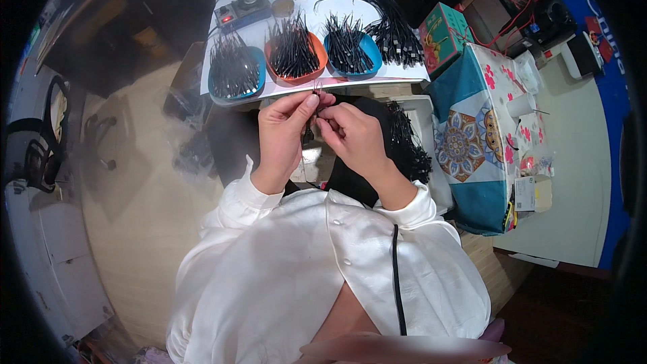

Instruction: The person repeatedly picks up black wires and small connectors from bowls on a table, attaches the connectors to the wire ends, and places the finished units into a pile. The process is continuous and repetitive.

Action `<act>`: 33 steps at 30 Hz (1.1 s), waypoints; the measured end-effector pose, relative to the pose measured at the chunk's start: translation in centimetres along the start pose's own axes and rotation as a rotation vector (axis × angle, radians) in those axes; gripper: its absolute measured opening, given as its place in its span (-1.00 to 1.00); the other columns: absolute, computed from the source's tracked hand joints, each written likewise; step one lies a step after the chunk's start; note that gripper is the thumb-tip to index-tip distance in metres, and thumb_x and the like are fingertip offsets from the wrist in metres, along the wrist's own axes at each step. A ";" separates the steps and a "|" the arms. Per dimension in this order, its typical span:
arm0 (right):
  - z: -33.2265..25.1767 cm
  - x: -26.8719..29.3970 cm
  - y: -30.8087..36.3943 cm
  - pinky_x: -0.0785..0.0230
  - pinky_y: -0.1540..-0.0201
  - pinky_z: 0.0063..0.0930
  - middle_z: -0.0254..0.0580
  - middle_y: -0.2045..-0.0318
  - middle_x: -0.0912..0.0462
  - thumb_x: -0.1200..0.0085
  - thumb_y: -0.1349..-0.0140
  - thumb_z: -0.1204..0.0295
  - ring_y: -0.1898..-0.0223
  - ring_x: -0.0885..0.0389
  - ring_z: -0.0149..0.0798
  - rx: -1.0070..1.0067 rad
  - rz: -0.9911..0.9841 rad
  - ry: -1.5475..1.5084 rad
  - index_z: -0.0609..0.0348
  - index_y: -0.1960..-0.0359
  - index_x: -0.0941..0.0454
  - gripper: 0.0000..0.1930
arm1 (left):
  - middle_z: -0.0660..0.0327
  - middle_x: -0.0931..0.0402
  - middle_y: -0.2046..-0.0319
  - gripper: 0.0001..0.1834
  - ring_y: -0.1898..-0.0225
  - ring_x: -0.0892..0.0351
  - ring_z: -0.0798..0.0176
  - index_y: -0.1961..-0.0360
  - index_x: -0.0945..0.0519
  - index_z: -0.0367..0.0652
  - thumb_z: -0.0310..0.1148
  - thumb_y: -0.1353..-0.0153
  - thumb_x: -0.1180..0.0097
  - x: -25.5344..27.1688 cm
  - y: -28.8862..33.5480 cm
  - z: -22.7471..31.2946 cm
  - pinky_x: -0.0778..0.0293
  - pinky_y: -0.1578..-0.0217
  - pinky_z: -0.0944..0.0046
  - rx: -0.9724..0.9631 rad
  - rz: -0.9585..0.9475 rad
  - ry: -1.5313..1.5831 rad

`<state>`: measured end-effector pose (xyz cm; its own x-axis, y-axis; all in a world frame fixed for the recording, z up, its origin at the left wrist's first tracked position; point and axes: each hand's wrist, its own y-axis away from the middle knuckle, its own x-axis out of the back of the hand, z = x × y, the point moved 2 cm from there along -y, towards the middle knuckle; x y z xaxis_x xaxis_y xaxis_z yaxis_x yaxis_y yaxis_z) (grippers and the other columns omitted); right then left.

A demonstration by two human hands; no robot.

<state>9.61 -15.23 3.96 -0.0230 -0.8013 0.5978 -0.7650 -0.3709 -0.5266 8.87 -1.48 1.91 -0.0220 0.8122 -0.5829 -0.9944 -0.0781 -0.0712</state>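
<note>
Head view: your left hand (pixel 286 120) is closed in a pinch, thumb against forefinger, on a small dark wired piece (pixel 314 96), whose thin ends rise above the fingertips. Your right hand (pixel 357 133) is beside it, fingers curled and tips drawn together close to the same piece; whether they grip it, you cannot tell. The piece lies between both hands, just before the near edge of the white-topped bench (pixel 408 75). Along that edge stand, left to right, a blue bowl (pixel 262 71), an orange bowl (pixel 323 54) and a second blue bowl (pixel 377 52), each filled with black wired pieces. Behind and to the right of the last lies a long bundle of black cables (pixel 387 20). Right of your right hand, a white bin (pixel 439 176) holds more black pieces (pixel 410 145).
</note>
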 end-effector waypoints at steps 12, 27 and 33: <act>0.9 3.1 -1.9 -0.46 0.31 -0.66 -0.27 0.32 -0.59 -0.18 -0.18 0.62 0.33 -0.61 -0.48 -0.239 -0.035 -0.530 0.34 0.31 -0.58 -0.93 | 0.06 -0.65 0.27 -0.79 0.32 -0.65 0.30 0.12 -0.59 -0.41 -0.48 -0.30 -0.08 -0.5 1.4 0.3 -0.54 0.30 0.41 -0.054 -0.075 -0.120; 2.0 -0.6 0.1 -0.39 0.41 -0.70 -0.29 0.42 -0.60 -0.09 -0.30 0.46 0.46 -0.55 -0.52 -0.589 -0.023 -1.472 0.22 0.28 -0.50 -0.91 | 0.09 -0.62 0.39 -0.82 0.52 -0.42 0.43 0.16 -0.60 -0.41 -0.52 -0.31 -0.04 0.1 1.3 -0.7 -0.36 0.48 0.49 0.213 -0.183 0.258; 1.6 0.1 0.0 -0.42 0.37 -0.70 -0.33 0.42 -0.58 -0.10 -0.27 0.49 0.41 -0.55 -0.52 -0.614 -0.108 -1.421 0.23 0.26 -0.49 -0.91 | 0.08 -0.60 0.41 -0.83 0.53 -0.40 0.43 0.20 -0.60 -0.43 -0.52 -0.31 -0.04 0.7 1.2 -0.6 -0.33 0.49 0.50 0.314 -0.290 0.295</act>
<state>10.67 -16.02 3.07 0.3841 -0.6867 -0.6172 -0.8680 -0.4964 0.0121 7.70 -1.39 0.96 0.2439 0.5735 -0.7821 -0.9393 0.3402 -0.0435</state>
